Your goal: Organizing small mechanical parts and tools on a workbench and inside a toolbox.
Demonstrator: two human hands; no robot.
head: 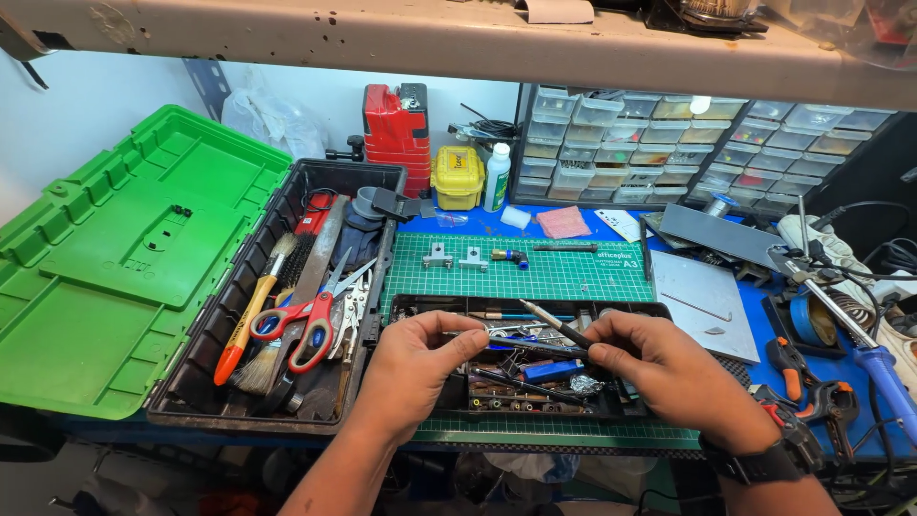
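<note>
Slender metal tool (521, 344), a dark rod lying roughly level, is being held between both hands just above the black parts tray (659, 311) at the near middle of the bench. The left hand (415, 358) is pinching its left end between thumb and curled fingers, and the right hand (659, 368) is closing around its right end, while a second thin pointed tool (554, 323) is sticking up and to the far left from the right hand's fingers. How the two pieces are joining, if at all, is too small to tell. The work is looking early to midway, as a judgement: both pieces are lifted out of the tray and are being handled together, but nothing is set aside as finished, and the tray is lying crowded with small bits, a blue piece and crumpled foil. The tray is resting on a green cutting mat (564, 272), where two small metal brackets are standing farther back. To the left an open black toolbox (205, 368) is holding red-handled scissors (310, 320), a paintbrush (250, 311) and pliers, with its green lid (115, 277) folded open at the far left. A soldering iron (884, 373) is lying at the right, and clear drawer cabinets (659, 143) are standing at the back.
</note>
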